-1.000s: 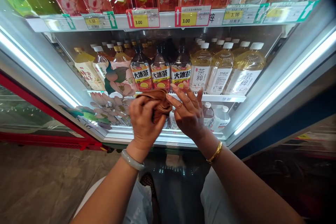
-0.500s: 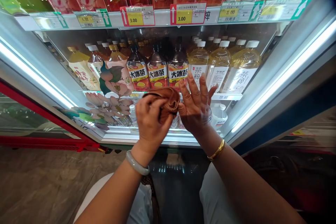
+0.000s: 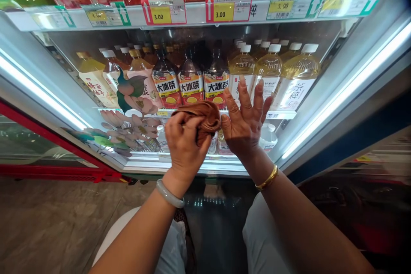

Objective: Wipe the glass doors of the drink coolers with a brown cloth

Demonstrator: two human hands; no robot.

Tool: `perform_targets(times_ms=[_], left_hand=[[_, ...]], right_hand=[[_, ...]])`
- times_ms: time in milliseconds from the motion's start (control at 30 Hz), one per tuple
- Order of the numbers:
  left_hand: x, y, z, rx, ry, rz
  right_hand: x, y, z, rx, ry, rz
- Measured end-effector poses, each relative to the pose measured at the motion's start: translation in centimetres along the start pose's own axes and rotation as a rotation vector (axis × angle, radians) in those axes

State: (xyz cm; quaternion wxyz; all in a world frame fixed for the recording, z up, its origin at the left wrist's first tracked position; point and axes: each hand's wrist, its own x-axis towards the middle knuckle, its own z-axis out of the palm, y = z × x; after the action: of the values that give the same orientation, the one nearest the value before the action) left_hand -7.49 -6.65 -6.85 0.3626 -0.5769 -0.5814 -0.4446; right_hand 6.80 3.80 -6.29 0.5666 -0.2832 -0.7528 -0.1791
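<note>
Head view at a shop's drinks cooler: a crumpled brown cloth (image 3: 201, 120) is bunched in the left hand (image 3: 184, 147), whose fingers are curled tight round it in front of the shelf edge (image 3: 282, 115), while the right hand (image 3: 245, 126) stands beside it with palm flat and fingers spread, its thumb side touching the cloth and nothing in its grasp. Behind them stand dark iced tea bottles (image 3: 190, 81) and pale tea bottles (image 3: 269, 72), with yellow price tags (image 3: 223, 11) above. Judged from here, a wide sweep of the cloth could knock the front bottles or dislodge a shelf label, and a loose fold might slip from the grip and drop to the floor (image 3: 58, 222). Compared with a second ago, the right hand has opened from pinching the cloth to a flat, raised palm, and both hands sit slightly further right.
</note>
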Motion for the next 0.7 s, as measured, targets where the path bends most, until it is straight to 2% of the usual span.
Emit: perform_targets(times_ms=[100,167,300,467,533,633,700], left_hand=[[-0.6,0.5,0.3,-0.034,-0.091,0.096],[0.0,0.1,-0.1,-0.030,-0.062,0.061],[2.0,-0.1,-0.6,-0.028,0.078,-0.065],[1.5,2.5,1.3,-0.122,0.035,0.021],[1.2,2.8,1.6,-0.120,0.034,0.055],[1.9,1.6,0.9,-0.070,0.076,0.091],[2.8,0.5,0.1,-0.018,0.132,0.018]], right_hand=[[0.0,0.0,0.0,0.036,0.000,0.019],[0.0,0.0,0.0,0.050,0.001,0.021],[-0.2,-0.1,-0.1,0.080,-0.012,0.009],[-0.4,0.5,-0.1,0.104,0.022,-0.004],[-0.5,0.8,-0.1,0.074,0.040,-0.037],[-0.4,0.9,-0.4,0.014,0.035,-0.072],[-0.3,0.8,-0.7,-0.003,0.017,-0.077]])
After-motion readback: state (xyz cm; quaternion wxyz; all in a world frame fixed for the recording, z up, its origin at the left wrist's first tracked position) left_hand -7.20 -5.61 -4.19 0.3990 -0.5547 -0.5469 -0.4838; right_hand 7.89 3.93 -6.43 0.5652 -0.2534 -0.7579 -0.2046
